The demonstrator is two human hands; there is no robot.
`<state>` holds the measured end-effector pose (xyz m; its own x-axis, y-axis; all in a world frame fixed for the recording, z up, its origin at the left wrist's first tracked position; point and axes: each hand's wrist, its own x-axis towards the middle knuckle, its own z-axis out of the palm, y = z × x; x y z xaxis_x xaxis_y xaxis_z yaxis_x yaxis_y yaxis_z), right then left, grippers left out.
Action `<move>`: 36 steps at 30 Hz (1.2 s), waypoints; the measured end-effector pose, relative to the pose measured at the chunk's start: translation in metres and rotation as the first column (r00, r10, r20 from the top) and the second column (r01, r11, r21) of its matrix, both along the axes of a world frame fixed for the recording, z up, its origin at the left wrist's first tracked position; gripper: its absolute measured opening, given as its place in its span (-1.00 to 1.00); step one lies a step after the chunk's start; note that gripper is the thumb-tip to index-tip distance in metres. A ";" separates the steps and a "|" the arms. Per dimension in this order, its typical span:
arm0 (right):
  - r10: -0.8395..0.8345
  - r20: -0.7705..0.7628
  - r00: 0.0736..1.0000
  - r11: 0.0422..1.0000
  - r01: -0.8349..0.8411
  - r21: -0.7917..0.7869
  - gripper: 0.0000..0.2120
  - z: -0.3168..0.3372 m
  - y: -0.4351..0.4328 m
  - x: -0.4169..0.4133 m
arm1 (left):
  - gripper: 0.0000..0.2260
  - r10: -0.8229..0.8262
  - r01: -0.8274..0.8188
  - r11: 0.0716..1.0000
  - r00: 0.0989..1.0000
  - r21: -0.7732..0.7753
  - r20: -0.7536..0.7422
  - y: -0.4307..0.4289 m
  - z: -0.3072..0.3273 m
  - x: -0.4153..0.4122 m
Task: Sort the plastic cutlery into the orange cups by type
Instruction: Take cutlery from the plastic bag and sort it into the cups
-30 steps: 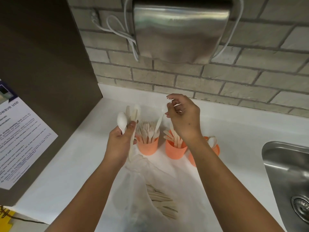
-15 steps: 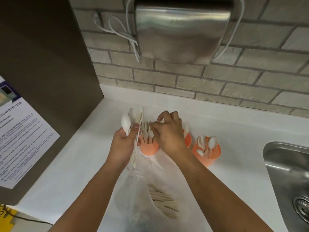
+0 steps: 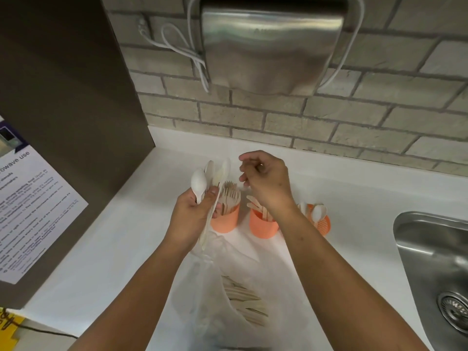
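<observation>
Bright even light, soft shadows, wide-angle edge distortion

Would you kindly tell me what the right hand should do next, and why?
Probably pinch the white spoon out of the cutlery that the left hand grips. The right hand hovers just beside it with nothing visible in its fingers, and the right cup holds spoons, so that piece seems to belong there.
</observation>
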<state>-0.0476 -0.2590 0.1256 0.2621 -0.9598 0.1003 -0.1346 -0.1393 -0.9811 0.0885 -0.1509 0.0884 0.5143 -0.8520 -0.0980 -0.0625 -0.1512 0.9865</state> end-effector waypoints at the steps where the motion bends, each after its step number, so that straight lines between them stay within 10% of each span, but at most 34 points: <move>1: 0.022 -0.016 1.000 1.000 -0.022 0.006 -0.86 0.002 0.000 -0.001 | -0.74 -0.007 0.007 1.000 1.000 0.006 0.017 0.000 0.000 -0.001; 8: -0.018 -0.018 1.000 0.999 0.017 -0.032 -0.80 0.006 0.001 -0.011 | -0.80 -0.038 0.036 0.999 0.998 -0.026 -0.053 -0.007 -0.002 -0.014; 16: -0.333 -0.064 0.941 0.884 0.288 -0.369 -0.80 0.009 -0.004 -0.100 | -0.76 -0.141 0.102 0.990 0.789 -0.099 -0.598 -0.015 0.011 -0.027; 23: -0.482 -0.282 0.829 0.744 0.218 -0.632 -0.77 -0.011 0.001 -0.149 | -0.82 -0.235 0.280 0.960 0.812 0.003 -0.534 -0.025 0.005 -0.066; 29: -0.459 -0.565 0.686 0.800 0.042 -0.598 -0.81 -0.042 0.008 -0.151 | -0.83 -0.273 0.330 0.944 0.744 -0.020 -0.610 -0.028 0.000 -0.089; 36: -0.196 -0.209 0.958 0.980 0.184 -0.075 -0.89 -0.006 0.034 -0.106 | -0.89 -0.395 0.442 0.896 0.757 -0.037 -0.520 -0.023 0.004 -0.097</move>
<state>-0.1536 -0.2247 0.1195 0.0966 -0.9887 0.1151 -0.3701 -0.1430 -0.9179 -0.0087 -0.1735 0.0921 -0.0342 -0.9469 -0.3197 0.3601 -0.3101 0.8799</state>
